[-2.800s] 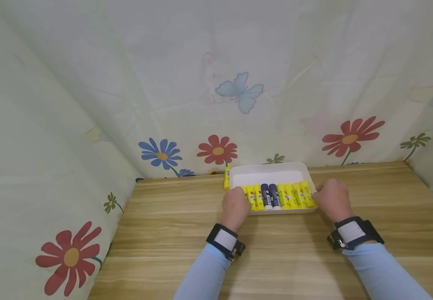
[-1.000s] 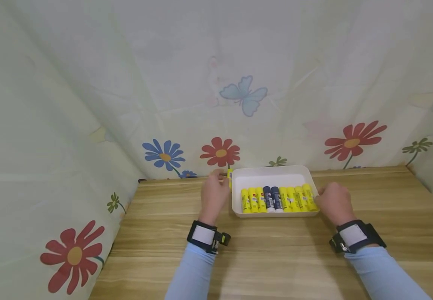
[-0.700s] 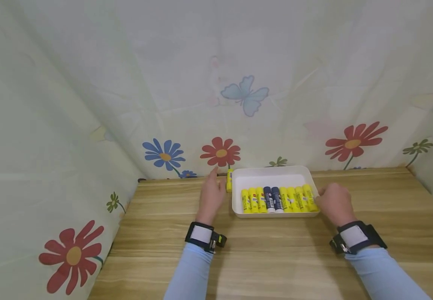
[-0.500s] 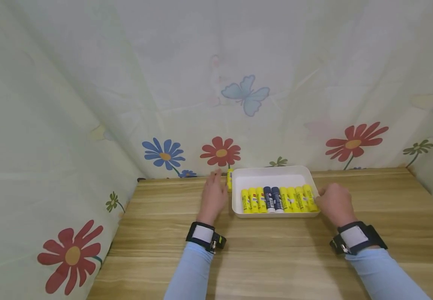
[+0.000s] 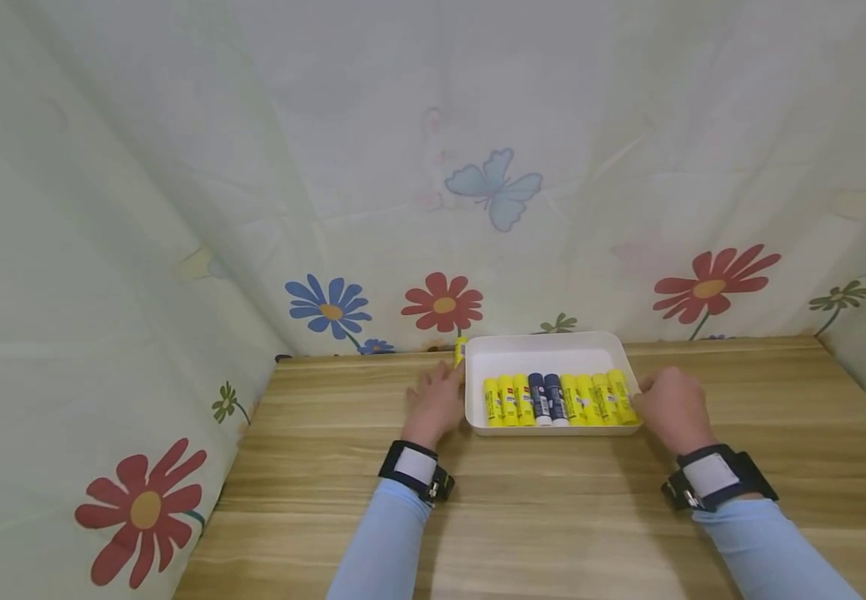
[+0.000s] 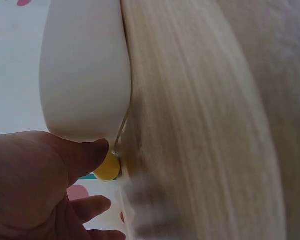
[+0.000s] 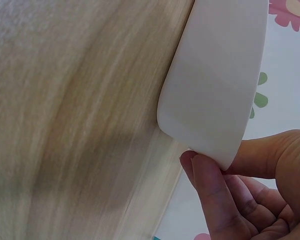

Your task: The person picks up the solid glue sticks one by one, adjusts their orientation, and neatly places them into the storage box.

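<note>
A white tray (image 5: 545,346) holds a row of glue sticks along its front side: several yellow glue sticks (image 5: 508,402) and two dark blue ones (image 5: 540,400) in the middle. One more yellow glue stick (image 5: 460,347) lies outside, along the tray's left end. My left hand (image 5: 433,407) is beside that end, fingers spread and apart. In the left wrist view its thumb (image 6: 90,155) lies by the tray corner, in front of the yellow glue stick's end (image 6: 108,168). My right hand (image 5: 674,408) pinches the tray's right end between thumb and curled fingers (image 7: 210,185).
The wood-grain table (image 5: 312,483) extends in front and to both sides. A flower-printed curtain (image 5: 372,208) hangs directly behind the tray and along the sides. Both wrists wear dark straps.
My left hand left the tray's front left corner and reached the outside glue stick. Its fingers then spread, and it drew back slightly towards me. The right hand stays at the tray's right end.
</note>
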Demonstrator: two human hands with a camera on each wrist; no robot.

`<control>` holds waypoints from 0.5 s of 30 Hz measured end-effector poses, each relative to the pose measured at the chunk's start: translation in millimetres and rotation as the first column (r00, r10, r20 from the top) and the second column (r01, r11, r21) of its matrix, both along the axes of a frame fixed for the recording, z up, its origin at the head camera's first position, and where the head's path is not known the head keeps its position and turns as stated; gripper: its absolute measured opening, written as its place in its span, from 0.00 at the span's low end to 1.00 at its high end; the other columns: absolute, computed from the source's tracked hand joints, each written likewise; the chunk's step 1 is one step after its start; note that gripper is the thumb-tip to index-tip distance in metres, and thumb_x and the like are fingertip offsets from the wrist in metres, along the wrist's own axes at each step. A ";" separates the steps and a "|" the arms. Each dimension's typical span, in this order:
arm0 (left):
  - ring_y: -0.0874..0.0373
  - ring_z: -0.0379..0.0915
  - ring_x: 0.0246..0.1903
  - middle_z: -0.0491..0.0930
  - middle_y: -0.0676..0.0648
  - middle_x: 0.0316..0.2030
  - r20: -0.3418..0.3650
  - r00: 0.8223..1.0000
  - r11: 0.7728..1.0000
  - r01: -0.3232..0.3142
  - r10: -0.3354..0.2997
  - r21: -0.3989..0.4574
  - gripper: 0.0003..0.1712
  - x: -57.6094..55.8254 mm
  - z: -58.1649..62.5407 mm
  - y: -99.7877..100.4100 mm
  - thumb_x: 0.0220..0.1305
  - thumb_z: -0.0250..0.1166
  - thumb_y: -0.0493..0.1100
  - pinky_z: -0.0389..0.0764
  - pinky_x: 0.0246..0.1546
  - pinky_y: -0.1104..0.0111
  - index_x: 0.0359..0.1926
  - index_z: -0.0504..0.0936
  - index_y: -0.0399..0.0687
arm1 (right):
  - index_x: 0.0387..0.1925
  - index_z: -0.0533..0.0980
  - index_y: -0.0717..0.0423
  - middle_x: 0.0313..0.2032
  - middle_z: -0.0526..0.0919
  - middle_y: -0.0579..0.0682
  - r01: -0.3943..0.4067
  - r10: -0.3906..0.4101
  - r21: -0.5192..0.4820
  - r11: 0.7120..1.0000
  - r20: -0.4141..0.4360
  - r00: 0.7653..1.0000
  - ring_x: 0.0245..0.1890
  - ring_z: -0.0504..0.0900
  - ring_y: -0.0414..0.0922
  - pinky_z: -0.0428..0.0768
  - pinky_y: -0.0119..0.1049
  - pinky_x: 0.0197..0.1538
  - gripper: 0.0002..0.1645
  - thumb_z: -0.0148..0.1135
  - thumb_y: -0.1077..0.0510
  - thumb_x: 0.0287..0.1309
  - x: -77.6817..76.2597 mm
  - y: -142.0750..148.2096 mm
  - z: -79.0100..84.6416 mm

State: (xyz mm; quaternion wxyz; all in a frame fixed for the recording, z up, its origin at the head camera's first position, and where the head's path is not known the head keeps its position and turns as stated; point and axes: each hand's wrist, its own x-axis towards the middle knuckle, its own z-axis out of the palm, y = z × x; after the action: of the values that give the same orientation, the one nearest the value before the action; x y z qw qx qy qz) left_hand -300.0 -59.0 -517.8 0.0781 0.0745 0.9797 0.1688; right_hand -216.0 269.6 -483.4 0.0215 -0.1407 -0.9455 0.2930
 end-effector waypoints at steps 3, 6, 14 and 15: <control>0.35 0.46 0.78 0.55 0.46 0.79 0.035 0.999 1.000 0.001 -0.001 -0.006 0.33 2.0 -0.3 -0.4 0.77 0.48 0.50 0.52 0.70 0.30 0.78 0.54 0.73 | 0.47 0.80 0.77 0.44 0.83 0.74 -0.001 0.001 0.001 1.000 -0.006 1.000 0.32 0.79 0.56 0.74 0.36 0.29 0.20 0.65 0.63 0.58 0.2 -0.5 0.2; 0.36 0.47 0.78 0.56 0.47 0.79 0.055 0.998 1.000 0.000 0.000 0.005 0.34 3.7 1.0 -1.0 0.76 0.50 0.47 0.54 0.70 0.30 0.78 0.54 0.72 | 0.47 0.80 0.76 0.43 0.83 0.74 -0.001 0.001 0.001 1.000 -0.004 1.000 0.32 0.78 0.56 0.73 0.36 0.29 0.19 0.64 0.63 0.58 0.0 -0.6 0.3; 0.48 0.75 0.52 0.79 0.46 0.58 -0.018 0.998 0.999 0.053 -0.053 0.004 0.26 7.6 7.9 -2.5 0.74 0.54 0.44 0.80 0.51 0.53 0.71 0.71 0.61 | 0.46 0.81 0.76 0.40 0.84 0.72 -0.002 0.002 0.004 1.000 -0.014 1.000 0.30 0.78 0.55 0.73 0.35 0.28 0.18 0.64 0.64 0.58 0.1 -1.1 0.0; 0.50 0.75 0.46 0.81 0.47 0.54 -0.030 0.998 0.998 0.059 -0.059 0.000 0.25 7.6 8.5 -2.6 0.74 0.55 0.44 0.80 0.46 0.57 0.70 0.73 0.60 | 0.45 0.81 0.76 0.40 0.84 0.73 -0.003 0.003 0.005 1.000 -0.017 1.000 0.30 0.78 0.55 0.73 0.35 0.28 0.18 0.64 0.64 0.58 0.1 -1.3 0.0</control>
State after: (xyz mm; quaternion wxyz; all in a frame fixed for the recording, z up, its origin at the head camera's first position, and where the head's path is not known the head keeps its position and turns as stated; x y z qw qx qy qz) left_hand -292.4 -61.5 -509.4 0.0684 0.1059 0.9781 0.1656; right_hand -215.9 268.3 -483.5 0.0294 -0.1370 -0.9462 0.2918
